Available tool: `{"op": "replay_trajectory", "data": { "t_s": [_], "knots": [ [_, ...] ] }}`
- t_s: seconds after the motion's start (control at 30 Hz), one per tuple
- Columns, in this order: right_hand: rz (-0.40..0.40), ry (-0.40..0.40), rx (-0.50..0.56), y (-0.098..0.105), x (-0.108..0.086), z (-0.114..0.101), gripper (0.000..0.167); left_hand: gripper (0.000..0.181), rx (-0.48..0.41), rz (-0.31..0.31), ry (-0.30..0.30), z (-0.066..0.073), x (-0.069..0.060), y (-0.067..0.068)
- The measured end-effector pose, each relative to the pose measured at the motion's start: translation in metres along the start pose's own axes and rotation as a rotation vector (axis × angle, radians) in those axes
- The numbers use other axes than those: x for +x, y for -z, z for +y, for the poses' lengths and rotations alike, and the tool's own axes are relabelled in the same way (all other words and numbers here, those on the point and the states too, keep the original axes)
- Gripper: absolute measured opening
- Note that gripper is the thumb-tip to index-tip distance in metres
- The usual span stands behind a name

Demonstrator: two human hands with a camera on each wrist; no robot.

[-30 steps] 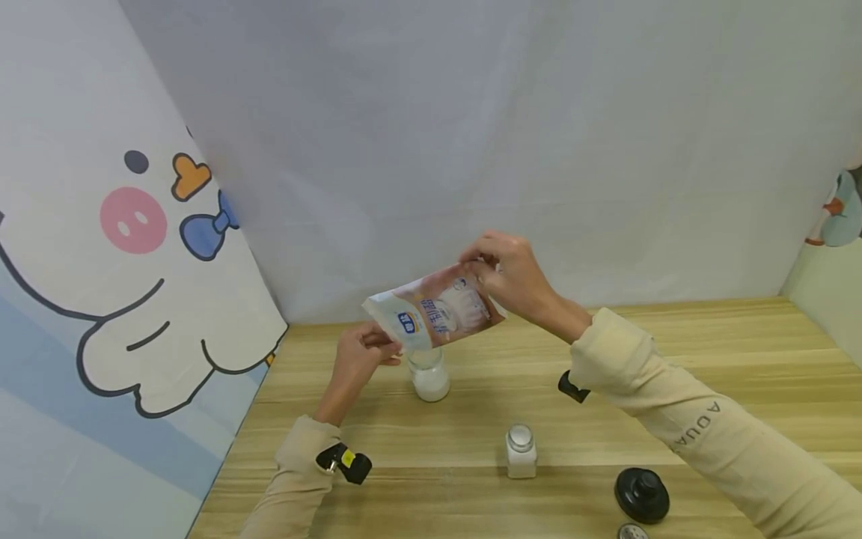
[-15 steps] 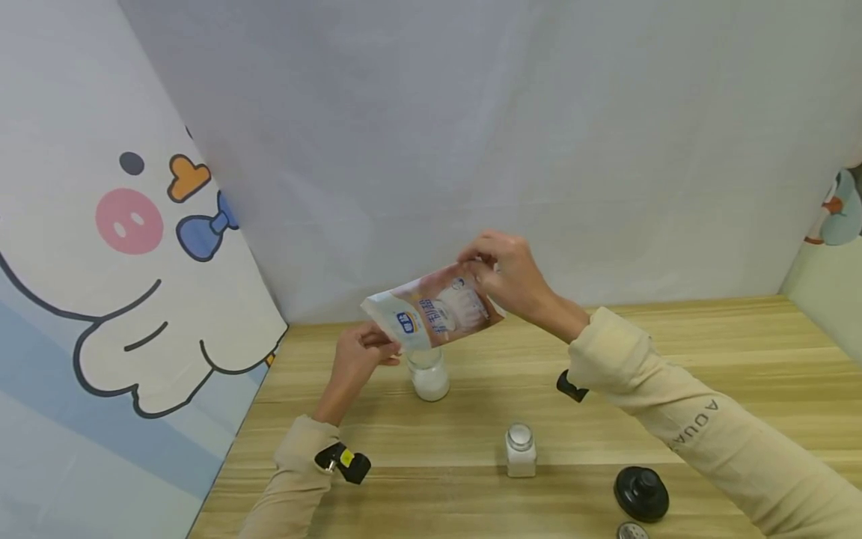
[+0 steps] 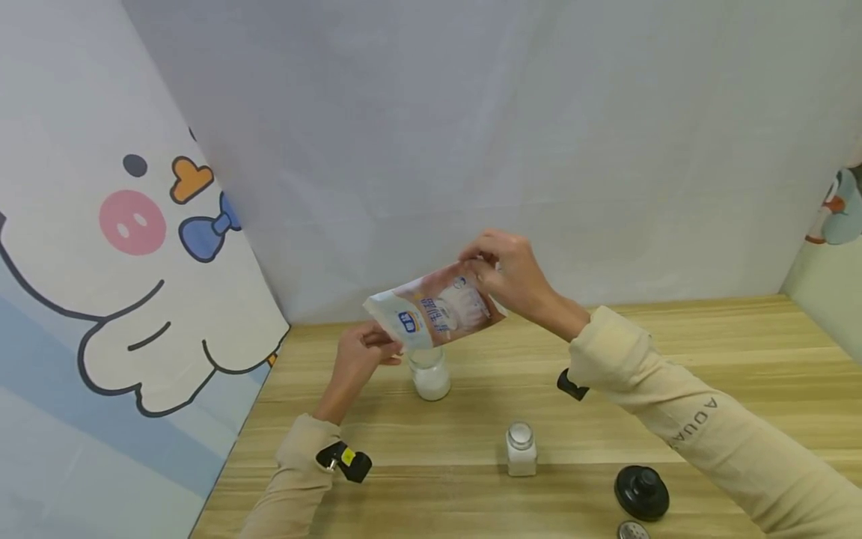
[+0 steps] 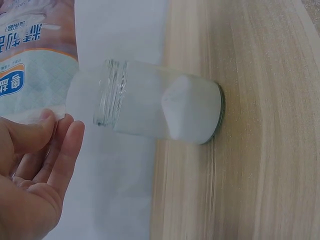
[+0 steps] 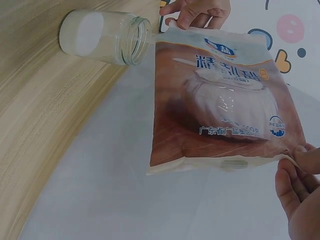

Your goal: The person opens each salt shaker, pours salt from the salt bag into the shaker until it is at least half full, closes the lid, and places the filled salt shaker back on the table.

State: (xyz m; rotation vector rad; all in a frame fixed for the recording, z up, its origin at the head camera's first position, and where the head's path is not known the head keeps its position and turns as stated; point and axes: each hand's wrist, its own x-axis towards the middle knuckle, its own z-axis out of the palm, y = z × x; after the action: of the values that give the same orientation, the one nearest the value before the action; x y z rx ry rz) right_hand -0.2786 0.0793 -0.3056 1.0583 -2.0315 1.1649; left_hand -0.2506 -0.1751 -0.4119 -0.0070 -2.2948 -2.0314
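A brown and white bag of salt [image 3: 453, 305] hangs tilted in the air, its pale end lower and to the left. My right hand [image 3: 509, 273] pinches its upper corner. With thumb and fingertips my left hand [image 3: 357, 361] pinches the edge of the lower end. Just below that end stands an uncapped glass jar [image 3: 431, 380], upright on the table. Inside the jar [image 4: 150, 102], white salt lies in a peaked mound, seen in the left wrist view. A pale blur spans the bag's corner and the jar's mouth in that view.
A small glass bottle [image 3: 521, 451] of white contents stands nearer the front. Beside it, to the right, lie a black knobbed lid [image 3: 642, 493] and a perforated metal cap [image 3: 633, 531]. A pale fabric wall [image 3: 377, 187] rises behind the wooden table [image 3: 431, 434].
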Motion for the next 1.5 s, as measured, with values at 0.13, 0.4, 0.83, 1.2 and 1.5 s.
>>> {"op": "replay_trajectory", "data": {
  "t_s": [0.13, 0.4, 0.83, 1.2, 1.5],
  "knots": [
    [0.002, 0.003, 0.004, -0.0004, 0.0002, -0.0002, 0.011, 0.019, 0.005, -0.001, 0.000, 0.0010, -0.0007, 0.0005],
    [0.004, 0.007, -0.001, -0.0005, -0.0001, 0.0006, 0.011, 0.019, 0.007, -0.010, 0.006, 0.0014, -0.0006, 0.0006],
    [-0.004, -0.009, -0.002, -0.0001, 0.0013, 0.0001, 0.012, 0.020, 0.015, -0.028, 0.010, 0.0022, 0.0014, 0.0012],
    [0.014, -0.004, 0.012, -0.0004, 0.0004, -0.0005, 0.012, 0.020, 0.013, -0.027, 0.001, 0.0017, 0.0021, -0.0013],
    [0.028, 0.010, 0.016, -0.0029, 0.0009, 0.0020, 0.013, 0.023, 0.023, -0.028, 0.013, 0.0027, 0.0024, -0.0007]
  ]
}}
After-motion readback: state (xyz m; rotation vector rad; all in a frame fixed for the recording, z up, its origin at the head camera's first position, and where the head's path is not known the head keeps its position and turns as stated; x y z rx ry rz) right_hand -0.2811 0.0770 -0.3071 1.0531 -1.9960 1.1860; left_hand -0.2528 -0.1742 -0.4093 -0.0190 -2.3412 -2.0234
